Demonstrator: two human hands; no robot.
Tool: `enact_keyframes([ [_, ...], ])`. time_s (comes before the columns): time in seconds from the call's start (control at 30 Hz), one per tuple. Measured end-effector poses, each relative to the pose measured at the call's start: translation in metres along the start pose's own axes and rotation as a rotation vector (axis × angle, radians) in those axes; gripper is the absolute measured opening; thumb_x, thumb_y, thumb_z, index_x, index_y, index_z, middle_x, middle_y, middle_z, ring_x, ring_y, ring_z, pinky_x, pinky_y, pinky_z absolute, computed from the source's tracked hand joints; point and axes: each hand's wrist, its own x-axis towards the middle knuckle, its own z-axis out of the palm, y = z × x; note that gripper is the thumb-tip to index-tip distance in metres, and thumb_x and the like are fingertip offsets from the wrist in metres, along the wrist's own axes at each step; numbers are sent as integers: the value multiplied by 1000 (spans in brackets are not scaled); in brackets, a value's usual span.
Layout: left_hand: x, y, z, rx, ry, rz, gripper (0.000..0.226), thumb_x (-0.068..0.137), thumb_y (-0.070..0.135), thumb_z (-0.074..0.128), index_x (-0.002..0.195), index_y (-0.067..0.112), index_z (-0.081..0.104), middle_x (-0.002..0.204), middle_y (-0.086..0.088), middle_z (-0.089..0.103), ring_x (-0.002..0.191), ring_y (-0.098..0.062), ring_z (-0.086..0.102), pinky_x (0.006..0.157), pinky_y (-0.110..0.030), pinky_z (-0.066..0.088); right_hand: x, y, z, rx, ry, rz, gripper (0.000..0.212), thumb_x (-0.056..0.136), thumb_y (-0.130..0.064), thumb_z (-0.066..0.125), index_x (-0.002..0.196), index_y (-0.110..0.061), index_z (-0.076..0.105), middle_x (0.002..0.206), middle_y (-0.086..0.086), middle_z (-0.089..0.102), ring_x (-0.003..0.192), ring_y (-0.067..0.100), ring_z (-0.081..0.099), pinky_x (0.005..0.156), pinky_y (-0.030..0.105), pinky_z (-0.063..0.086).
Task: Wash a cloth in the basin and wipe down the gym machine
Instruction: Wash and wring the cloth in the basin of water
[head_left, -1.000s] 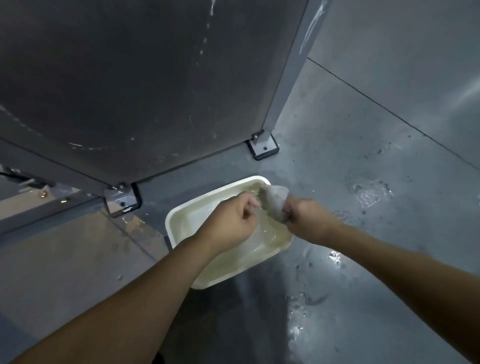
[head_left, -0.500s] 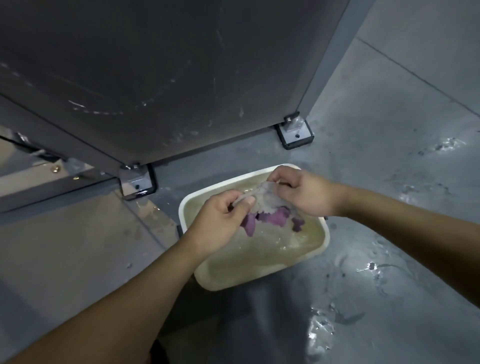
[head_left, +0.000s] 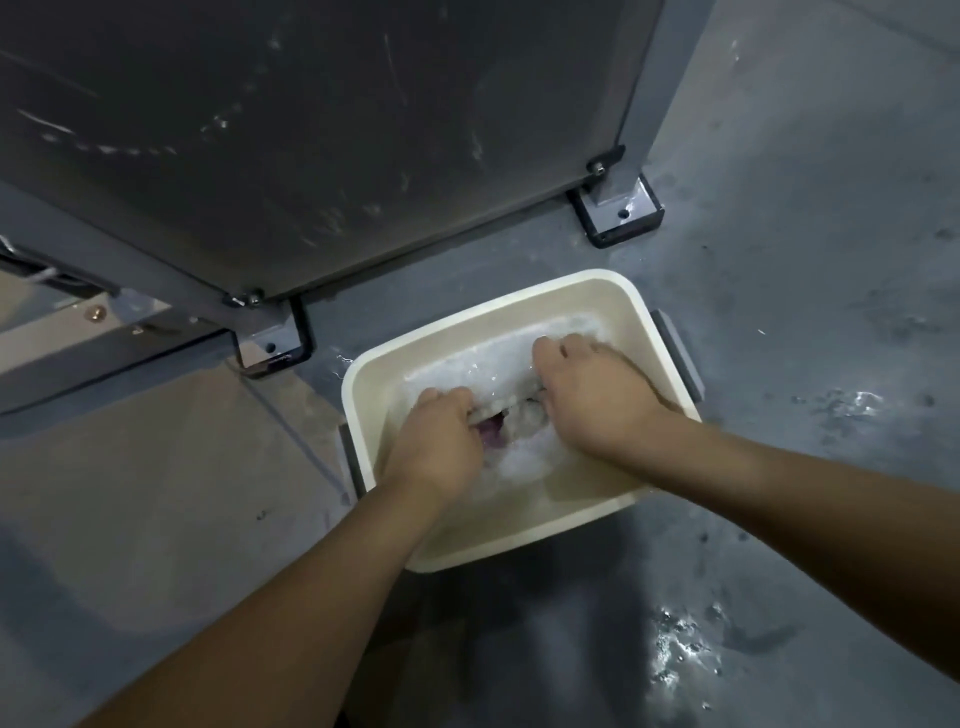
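Washing in Progress: Cloth Submerged, Machine Not Yet Wiped

Kneading is under way in the basin, a cream rectangular tub that is sitting on the grey floor just in front of the gym machine. Both hands are reaching down into the water, knuckles up. The left hand is curling closed on one end of the cloth; the right hand is curling closed on the other end. Each grip is reading as a fist, though the fingertips are lying under the water and the foam, so how firmly they are pinching cannot be told.

The cloth is lying between the two fists at the water line, pale with a purple patch that is showing near the left hand. Holding it at both ends is judged to be deliberate: it is letting the fabric be rubbed against itself and kept below the surface. White froth is gathering around the hands.

The basin is standing between the machine's two bolted feet, probably so that the wet cloth is travelling only a short way to the panel. Splashes are glistening on the floor near the basin, which is posing a slip hazard. Streaks are showing on the dark panel; wringing and wiping are judged to be outstanding.
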Motion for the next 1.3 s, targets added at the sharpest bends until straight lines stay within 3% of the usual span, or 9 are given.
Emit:
enact_keyframes([
  [0.1,5,6,0,29,-19,-78,8,87,23,60,85,29,66,101,2,62,96,-26,61,82,-29,49,5,-3,2,-58,-59,79,29,99,-23,50,125,-13,42,110,15,64,84,32,55,71,39,47],
  [0.27,11,16,7,41,-73,-208,32,91,11,59,120,19,66,121,-3,68,114,-26,64,89,-29,51,12,-8,6,-254,-331,136,30,99,-21,54,123,-5,61,113,12,66,101,35,70,81,37,60],
  [0.4,1,18,15,-774,16,-469,25,73,37,63,91,28,78,94,0,76,86,-26,73,84,-41,61,-1,-8,-12,447,-307,224,8,101,-13,49,103,-16,56,95,2,58,88,26,58,68,26,40],
  [0.53,18,17,38,-1352,-11,-509,56,90,49,51,111,2,73,107,-28,72,106,-44,70,99,-51,55,-20,-25,-36,1054,-250,128,30,103,-29,47,77,-14,48,67,7,55,56,18,49,50,25,42],
  [0.7,7,35,16,-1419,-101,-439,70,105,56,34,78,3,71,55,-13,60,48,-25,60,47,-23,46,-28,-50,-44,1233,-135,127,47,103,-41,53,70,-8,55,61,17,57,55,22,53,54,27,44],
  [0.77,5,40,15,-1408,-110,-427,65,105,42,33,54,13,61,47,-7,46,48,-21,42,53,-22,32,-26,-56,-35,1098,-41,105,60,105,-44,50,57,-8,52,54,14,62,51,22,59,58,23,48],
  [0.93,3,58,7,-1333,-87,-422,56,105,25,37,52,15,52,50,-9,47,36,-21,39,46,-19,32,-9,-43,-23,868,53,347,62,106,-47,35,64,-15,65,54,4,68,52,19,69,67,33,59],
  [1.07,6,55,3,-1280,-61,-447,53,102,12,38,50,16,45,45,-1,36,33,-16,31,43,-14,25,-21,-57,-19,911,85,274,65,108,-43,33,58,-11,59,52,6,66,53,21,66,58,30,54],
  [1.3,-2,55,-4,-1347,-203,-377,68,105,21,36,39,16,50,38,-5,30,30,-17,29,40,-14,24,-24,-59,-24,864,208,249,64,110,-39,32,57,-12,57,48,4,60,50,17,63,61,29,53],
])
